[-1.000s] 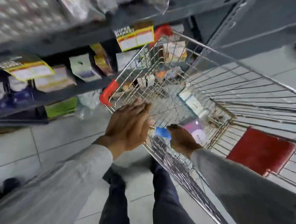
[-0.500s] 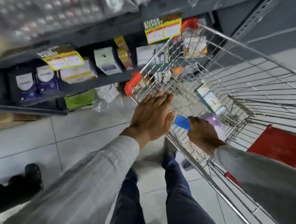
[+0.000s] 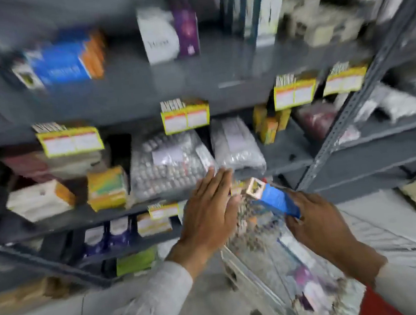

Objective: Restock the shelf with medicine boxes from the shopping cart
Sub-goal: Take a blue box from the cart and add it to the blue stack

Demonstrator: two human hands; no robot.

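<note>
While motion blurs the cart (image 3: 276,260), right hand (image 3: 319,225) grips blue box (image 3: 277,200), left hand (image 3: 207,213) flat, empty.

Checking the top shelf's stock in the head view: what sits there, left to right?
Blue and orange boxes → white box → purple box → a blurred pale heap, too smeared to identify.

Shelf price tags (image 3: 70,143), box labels — all blurred, nothing legible
</note>
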